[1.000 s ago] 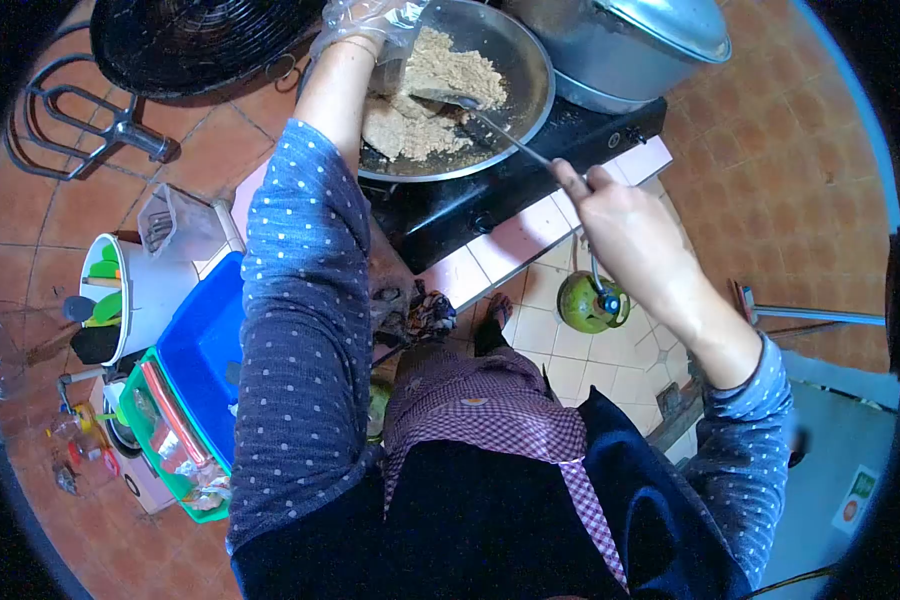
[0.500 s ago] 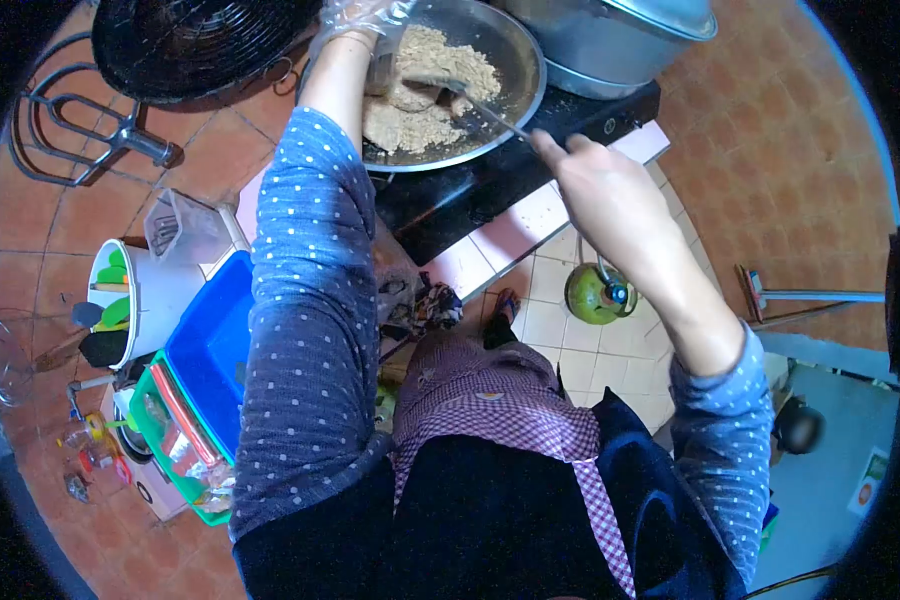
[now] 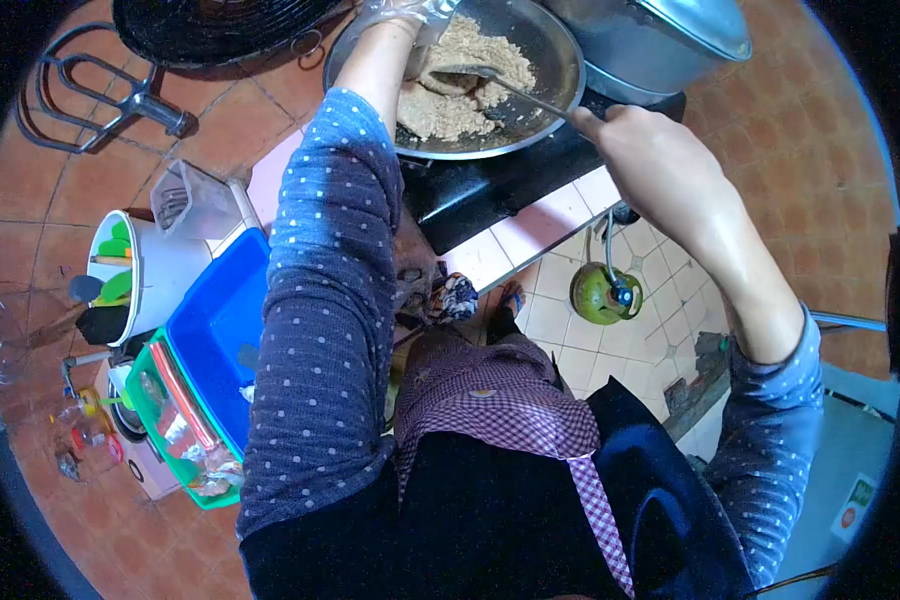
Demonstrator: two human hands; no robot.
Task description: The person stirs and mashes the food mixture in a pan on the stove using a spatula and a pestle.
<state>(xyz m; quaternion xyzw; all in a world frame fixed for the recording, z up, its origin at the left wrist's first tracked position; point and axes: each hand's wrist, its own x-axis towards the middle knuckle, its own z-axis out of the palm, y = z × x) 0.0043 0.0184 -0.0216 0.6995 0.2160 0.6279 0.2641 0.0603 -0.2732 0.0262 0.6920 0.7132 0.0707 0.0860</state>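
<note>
My right hand (image 3: 660,160) is closed around the handle of a long-handled metal spoon (image 3: 535,97). The spoon's head rests in a pale, crumbly mixture (image 3: 495,55) inside a wide metal wok (image 3: 567,75). My left hand (image 3: 402,12), in a clear plastic glove, reaches over the wok's left side at the top edge of the view. Its fingers are mostly cut off or hidden, so whether they hold anything does not show. Beneath the wok is a black stove (image 3: 500,185).
A large metal pot (image 3: 630,45) stands right of the wok. On the left are a black pan (image 3: 210,30), a metal mixer beater (image 3: 135,100), a white utensil bucket (image 3: 170,280) and a blue tub (image 3: 205,325). A green gas cylinder (image 3: 595,295) stands below the stove.
The camera view has shifted, so the wok and pot appear farther right and higher. My right hand has moved right and slightly up in view, still gripping the spoon in the mixture.
</note>
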